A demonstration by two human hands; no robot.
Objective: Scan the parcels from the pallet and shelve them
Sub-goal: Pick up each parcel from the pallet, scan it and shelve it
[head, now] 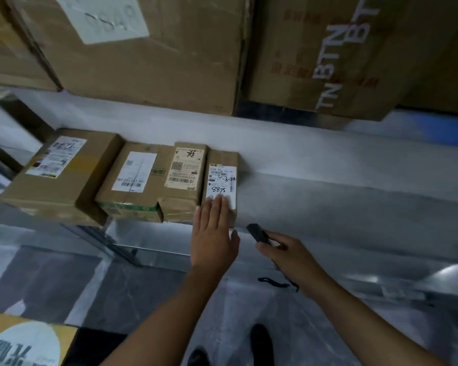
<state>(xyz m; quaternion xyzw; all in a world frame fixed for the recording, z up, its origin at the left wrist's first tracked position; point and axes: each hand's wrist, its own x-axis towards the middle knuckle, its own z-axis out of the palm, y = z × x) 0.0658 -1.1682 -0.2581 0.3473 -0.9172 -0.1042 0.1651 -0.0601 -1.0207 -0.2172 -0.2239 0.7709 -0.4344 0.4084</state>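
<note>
My left hand [213,233] lies flat with straight fingers on the near end of the narrow parcel [222,159], holding nothing, only pressing; my right hand [288,257] is wrapped round the dark scanner [258,233], whose nose points toward eleven o'clock, at that parcel. The parcel sits on the pale shelf [328,186] just above frame centre, its white label [222,180] up and marked 8875. I judge the flat palm is there to square it against its neighbour and seat it, with the label left readable from the aisle. At its nine o'clock three more parcels touch side by side: one with a tan label [184,170], one with a white label [135,178], and a larger box [58,170] at the row's end, all labels up. The shelf toward three o'clock is bare. At twelve o'clock big cartons [143,62] fill the tier above. A strap [278,282] dangles below my right wrist, probably so the scanner cannot drop. At six o'clock are the floor and dark shoes [261,344]; at seven o'clock, the corner of a yellow carton [19,342]
</note>
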